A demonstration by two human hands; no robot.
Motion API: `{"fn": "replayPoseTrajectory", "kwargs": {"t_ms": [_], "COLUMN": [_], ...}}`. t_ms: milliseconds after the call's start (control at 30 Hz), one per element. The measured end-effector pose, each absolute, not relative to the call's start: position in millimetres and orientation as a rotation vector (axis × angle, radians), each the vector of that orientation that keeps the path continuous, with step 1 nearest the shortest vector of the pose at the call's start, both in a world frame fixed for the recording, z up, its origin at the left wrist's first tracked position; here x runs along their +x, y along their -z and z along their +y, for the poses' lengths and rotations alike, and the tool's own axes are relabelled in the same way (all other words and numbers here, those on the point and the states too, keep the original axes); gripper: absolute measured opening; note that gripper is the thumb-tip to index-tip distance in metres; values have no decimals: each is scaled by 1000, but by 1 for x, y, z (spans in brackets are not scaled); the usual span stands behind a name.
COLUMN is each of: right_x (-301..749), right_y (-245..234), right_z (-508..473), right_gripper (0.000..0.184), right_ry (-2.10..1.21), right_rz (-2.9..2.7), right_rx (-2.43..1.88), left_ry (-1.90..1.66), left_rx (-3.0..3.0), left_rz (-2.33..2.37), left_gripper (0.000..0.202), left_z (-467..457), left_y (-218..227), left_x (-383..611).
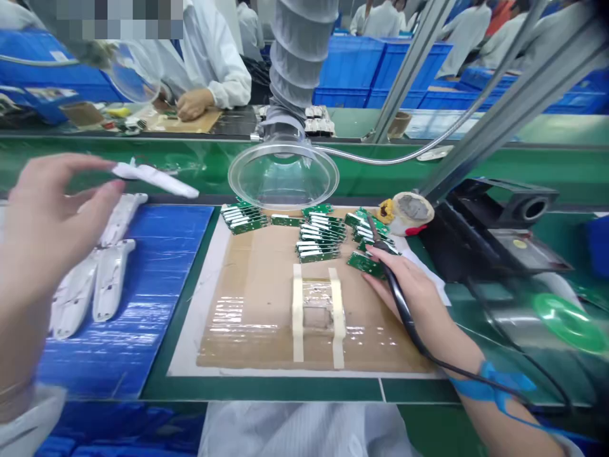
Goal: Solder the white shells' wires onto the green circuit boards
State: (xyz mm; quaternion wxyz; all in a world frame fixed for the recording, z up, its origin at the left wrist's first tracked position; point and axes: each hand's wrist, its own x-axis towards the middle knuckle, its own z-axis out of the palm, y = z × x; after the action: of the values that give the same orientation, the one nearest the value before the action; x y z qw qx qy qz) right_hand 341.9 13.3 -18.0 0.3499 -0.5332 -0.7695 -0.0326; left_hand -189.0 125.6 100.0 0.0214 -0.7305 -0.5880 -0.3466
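My left hand (52,222) is raised on the left, pinching a white plastic shell (159,179) by its near end; the shell is slightly blurred. Below it, more white plastic housings (111,279) lie on a blue mat (166,279). My right hand (419,301) is closed around a black soldering iron (400,297), its tip pointing up and away. Beside those fingertips is a green circuit board (364,263); whether they grip it or only touch it, I cannot tell. Further green boards (321,235) lie in overlapping rows on the taped cardboard (247,304).
A clear fume hood (284,181) on a ribbed duct hangs over the cardboard's far edge. Two tape strips hold a small clear fixture (318,308). On the right stand a solder-sponge-like pot (413,212), a black metal stand (499,235) and a green spool (568,322). A co-worker's hand (195,103) is opposite.
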Motion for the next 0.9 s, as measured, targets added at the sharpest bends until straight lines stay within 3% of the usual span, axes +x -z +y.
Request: {"fn": "replayPoseTrajectory", "kwargs": {"t_ms": [200, 333, 567, 700, 833, 900], "right_x": [344, 324, 282, 284, 286, 285], "right_y": [19, -5, -10, 10, 17, 17], "right_z": [8, -17, -25, -17, -24, -28], "right_gripper": [42, 44, 65, 64, 58, 59], "right_ry": [25, -109, -820, -702, -601, -537], "right_rz": [-1850, -1736, -1864, -1992, -2043, -2057], "right_rx": [-1480, -1526, -1194, -1189, -1175, -1143], "left_ry": [713, 678, 739, 790, 1038, 1110], "left_rx": [-2058, -2151, -2526, -2724, -2831, -2866], "left_rz": [-2050, -2016, -1673, -1587, -1825, -1961], "left_gripper": [60, 41, 22, 24, 40, 35], "left_z": [109, 77, 9, -23, -30, -18], "left_y": [-51, -39, -44, -22, -21, -26], "left_x": [-231, -222, -106, -36, -20, -27]}}
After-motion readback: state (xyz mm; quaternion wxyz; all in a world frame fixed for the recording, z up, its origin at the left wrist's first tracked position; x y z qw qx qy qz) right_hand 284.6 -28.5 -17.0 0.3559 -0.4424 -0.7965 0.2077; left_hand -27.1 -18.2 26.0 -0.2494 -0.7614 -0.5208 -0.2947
